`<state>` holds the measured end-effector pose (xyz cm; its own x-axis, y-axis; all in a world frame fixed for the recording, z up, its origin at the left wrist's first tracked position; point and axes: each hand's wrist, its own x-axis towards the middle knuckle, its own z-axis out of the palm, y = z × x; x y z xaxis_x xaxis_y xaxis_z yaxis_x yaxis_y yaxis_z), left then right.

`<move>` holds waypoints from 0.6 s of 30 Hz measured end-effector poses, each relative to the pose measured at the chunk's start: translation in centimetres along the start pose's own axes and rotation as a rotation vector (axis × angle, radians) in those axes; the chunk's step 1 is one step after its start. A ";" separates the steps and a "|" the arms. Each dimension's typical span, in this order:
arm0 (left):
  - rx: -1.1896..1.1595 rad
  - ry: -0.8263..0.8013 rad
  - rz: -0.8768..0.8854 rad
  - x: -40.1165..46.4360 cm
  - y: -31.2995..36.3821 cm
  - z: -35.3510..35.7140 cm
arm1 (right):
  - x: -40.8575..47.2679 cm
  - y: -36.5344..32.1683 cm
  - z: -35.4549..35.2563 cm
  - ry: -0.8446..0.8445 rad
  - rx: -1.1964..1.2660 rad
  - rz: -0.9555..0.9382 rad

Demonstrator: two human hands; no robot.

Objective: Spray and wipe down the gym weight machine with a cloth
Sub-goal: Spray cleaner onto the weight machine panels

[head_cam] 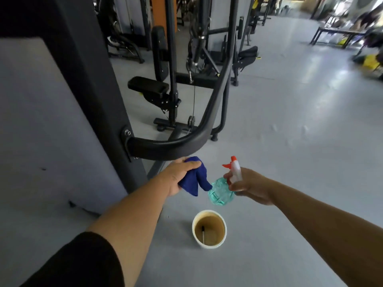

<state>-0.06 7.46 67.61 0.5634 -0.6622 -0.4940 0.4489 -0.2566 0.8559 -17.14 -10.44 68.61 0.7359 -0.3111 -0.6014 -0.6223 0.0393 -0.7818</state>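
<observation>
Blue cloth: one crumpled blue microfibre cloth (194,177) was bunched in the left hand, its folds hanging down below the fingers and reaching the side of the spray bottle.
Left hand: one left hand (180,175), fingers curled round the cloth, was held just below the curved black tube of the machine; whether the cloth touched the tube could not be told.
Spray bottle: one round translucent teal plastic spray bottle (220,191) with a white neck and an orange-red trigger and nozzle was tilted, nozzle pointing toward the left hand.
Right hand: one right hand (248,186) gripped the bottle at the neck, fingers wrapped round it below the trigger.
Weight machine: one black steel gym weight machine (176,143) stood ahead, with a wide dark upright post at the left and a thick curved tube bolted to it and sweeping up to the right. Behind it showed two black pads: one flat seat pad (148,87) and one upright back pad (159,52).
Cup: one white paper cup (209,229) of brown liquid with one dark straw in it stood on the floor below the two hands.
Floor: pale grey smooth floor (290,121) spread to the right.
Sleeve: one black sleeve (83,264) covered the left upper arm; both forearms were bare.
</observation>
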 end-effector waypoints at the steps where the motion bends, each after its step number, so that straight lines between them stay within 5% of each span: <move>1: -0.004 0.003 0.027 -1.5 1.1 -0.3 | -1.4 -1.4 0.9 -0.005 -0.064 -0.033; 9: -0.050 0.042 0.153 -12.3 5.8 -7.7 | -9.3 -8.0 11.4 0.183 -0.242 -0.302; 18: -0.110 0.225 0.259 -26.1 8.4 -27.4 | -14.1 -14.5 30.8 0.300 -0.175 -0.508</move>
<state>8.05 41.87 83.53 0.8014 -0.5208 -0.2941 0.3360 -0.0148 0.9417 -10.22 22.59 83.37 0.8607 -0.5045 -0.0680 -0.2665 -0.3326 -0.9046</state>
